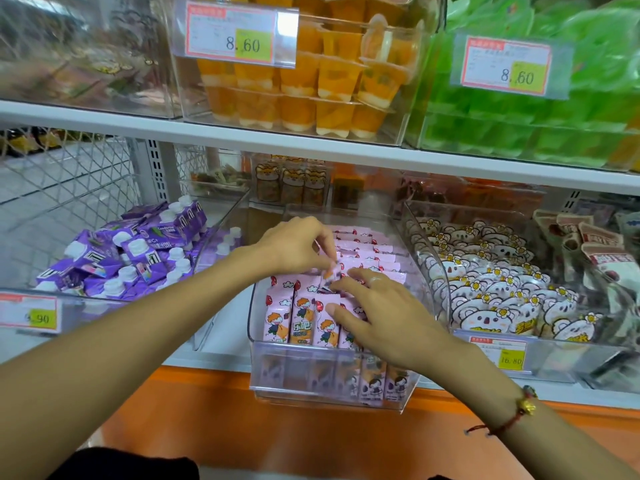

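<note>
On the lower shelf a clear middle bin holds pink packets. They stand upright in tight rows, and the front row shows a cartoon child with a balloon. The left bin holds a loose heap of purple pouches with white caps. The right bin holds white bear packets, also in rows. On the upper shelf a clear box is stacked with orange jelly cups. Beside it lie green packs, too blurred to tell apart. Each of these two has a price label reading 8.60.

The left hand is over the middle of the middle bin. Its grip is pinched, with thumb and fingertips curled round the top of one small packet. That packet sits tilted just above the rows, between the two hands. The right hand lies just beside it with its grip spread, fingers straight and resting on the tops of the front rows. Its forefinger tip is very near the pinched packet, though whether they touch cannot be told. This hand wears a ring, and a red bracelet circles the wrist.
</note>
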Motion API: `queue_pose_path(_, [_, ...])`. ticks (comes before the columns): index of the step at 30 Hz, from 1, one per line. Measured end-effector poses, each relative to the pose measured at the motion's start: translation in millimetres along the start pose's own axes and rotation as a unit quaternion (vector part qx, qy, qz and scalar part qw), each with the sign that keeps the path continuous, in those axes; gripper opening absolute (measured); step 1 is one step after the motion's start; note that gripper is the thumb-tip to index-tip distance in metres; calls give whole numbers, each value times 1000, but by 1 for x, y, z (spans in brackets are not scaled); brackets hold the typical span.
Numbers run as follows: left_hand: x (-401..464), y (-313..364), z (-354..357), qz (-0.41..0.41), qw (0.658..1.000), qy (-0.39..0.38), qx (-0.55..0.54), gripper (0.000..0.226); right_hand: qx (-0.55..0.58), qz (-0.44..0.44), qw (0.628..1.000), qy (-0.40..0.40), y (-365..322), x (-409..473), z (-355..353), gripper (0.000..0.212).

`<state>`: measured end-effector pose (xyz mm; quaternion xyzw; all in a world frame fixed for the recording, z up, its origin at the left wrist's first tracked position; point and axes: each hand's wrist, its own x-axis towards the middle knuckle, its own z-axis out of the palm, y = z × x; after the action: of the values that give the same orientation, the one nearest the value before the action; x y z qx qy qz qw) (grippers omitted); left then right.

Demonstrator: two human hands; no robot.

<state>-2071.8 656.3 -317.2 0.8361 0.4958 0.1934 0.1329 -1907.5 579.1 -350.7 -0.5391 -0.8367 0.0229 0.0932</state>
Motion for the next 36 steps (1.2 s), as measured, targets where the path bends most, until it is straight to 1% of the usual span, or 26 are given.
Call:
queue_pose_path(2, [-5,2,-5,-9,993,82,-85,6,6,-2,1000,2,0,0,0,47])
queue_pose_path(4, [-12,7,-9,-11,975,164,-152,3,8,-3,1000,8,1,0,1,47])
queue_pose_path(7, [-26,16,-10,-16,936,272,-221,4,9,-9,1000,23,2,0,1,48])
queue_pose_path(10, [-44,22,-5,-13,894,363,-264,3,37,-4,998,50,1,0,1,51])
queue_pose_path(11, [-49,24,-4,-10,881,382,-278,3,60,4,996,66,1,0,-1,52])
queue_pose_path(13, [-58,28,-4,3,861,404,-307,5,144,20,983,108,-3,-1,-6,50])
queue_pose_path(15, [-64,34,-7,25,839,426,-337,4,250,19,957,147,-9,-3,-13,48])
queue_pose_path(17, [-68,42,-11,53,819,445,-359,4,321,1,933,159,-17,-5,-19,51])
queue_pose_path(18, [-69,46,-13,67,814,446,-365,5,338,-8,927,162,-22,-6,-21,52])
queue_pose_path(20, [-72,52,-13,84,815,426,-383,8,352,-26,920,170,-30,-7,-24,48])
queue_pose_path(22, [-73,54,-9,91,821,383,-414,7,354,-37,917,183,-33,-6,-25,39])
queue_pose_path(24, [-73,51,-5,82,833,343,-425,10,388,-9,901,192,-32,-3,-26,29])
queue_pose_path(25, [-72,48,-2,71,839,329,-428,14,435,26,880,189,-30,-2,-26,24])
queue_pose_path(27, [-71,40,1,41,855,305,-418,18,558,94,809,159,-23,1,-27,18])
queue_pose_path(28, [-70,37,4,30,870,287,-399,22,597,114,781,146,-20,1,-26,16])
queue_pose_path(30, [-70,35,11,15,904,238,-356,35,635,130,749,138,-16,1,-25,15])
queue_pose_path(31, [-70,34,15,11,915,213,-343,39,651,132,735,136,-16,0,-25,16])
queue_pose_path(33, [-71,35,23,6,931,184,-315,44,666,127,722,138,-18,0,-25,21])
queue_pose_path(34, [-71,35,26,6,938,183,-293,47,666,123,723,138,-18,-1,-25,23])
queue_pose_path(36, [-72,35,29,16,943,208,-258,48,665,114,727,131,-19,-2,-25,25])
